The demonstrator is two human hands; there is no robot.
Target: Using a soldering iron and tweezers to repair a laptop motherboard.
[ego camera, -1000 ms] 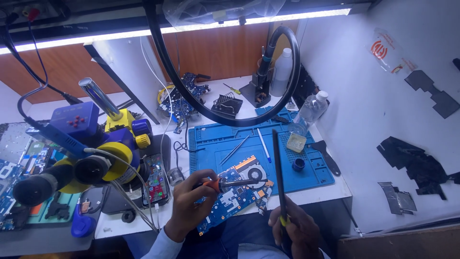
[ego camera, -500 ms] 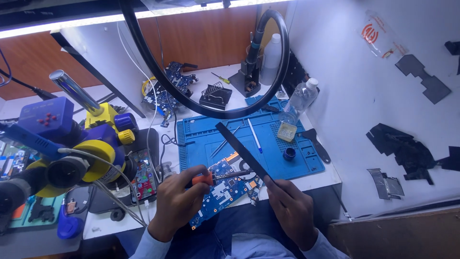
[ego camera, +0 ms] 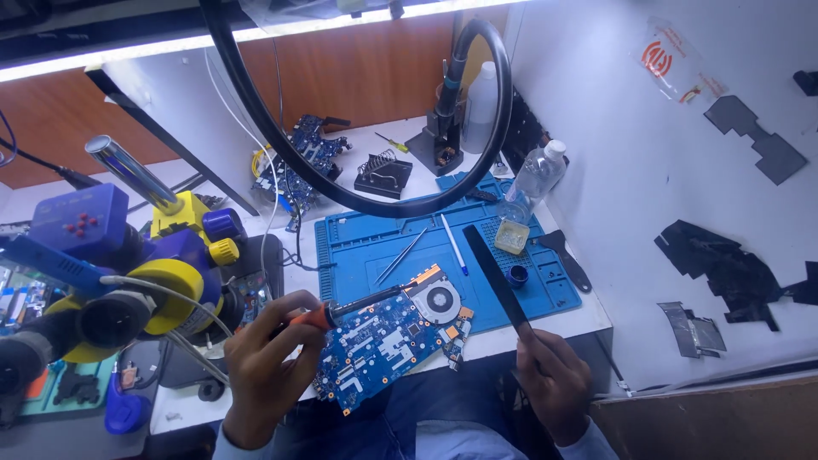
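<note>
Two hands work low: left hand (ego camera: 260, 366) fingers pinching soldering iron (ego camera: 345, 308) over circuit board (ego camera: 383, 345), right hand (ego camera: 554, 379) fingers gripping black strip (ego camera: 497, 277)

Screwdriver (ego camera: 345, 310) – orange grip, dark shaft, lying almost level, tip pointing right and slightly up toward the fan (ego camera: 437, 299), ending just short of it. Circuit board (ego camera: 379, 349) – blue, dense with chips, tilted, its lower corner hanging off the table's front edge; round grey fan with copper fins sits at its top right corner. Flat black strip (ego camera: 497, 279) – long, narrow, slanting up-left from the near edge across the blue mat.
</note>
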